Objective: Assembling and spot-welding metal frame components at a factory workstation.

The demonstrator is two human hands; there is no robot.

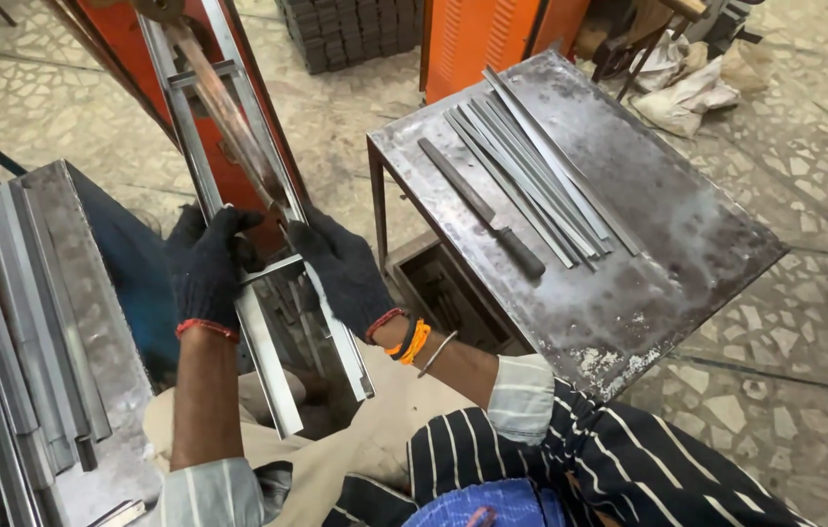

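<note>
- Mosaic stone floor (804, 146) surrounds a scuffed steel table (628, 293) at right; orange machine housings (482, 39) stand behind it.
- One dark file (482, 210) lies on the table beside a bundle of roughly six thin metal strips (531, 166), fanned slightly and touching one another.
- Another stack of long steel strips (14, 322) rests on a second surface at far left; their number cannot be told.
- One ladder-like metal frame (238, 195), two long rails joined by cross-pieces, slants from the person's lap up towards the top left.
- Left hand (207, 268), in a dark glove, is closed around the frame's left rail.
- Right hand (343, 268), also gloved, grips the right rail just beside a cross-piece; orange bands circle that wrist.
- Both hands sit level at the frame's middle, well apart from the table.
</note>
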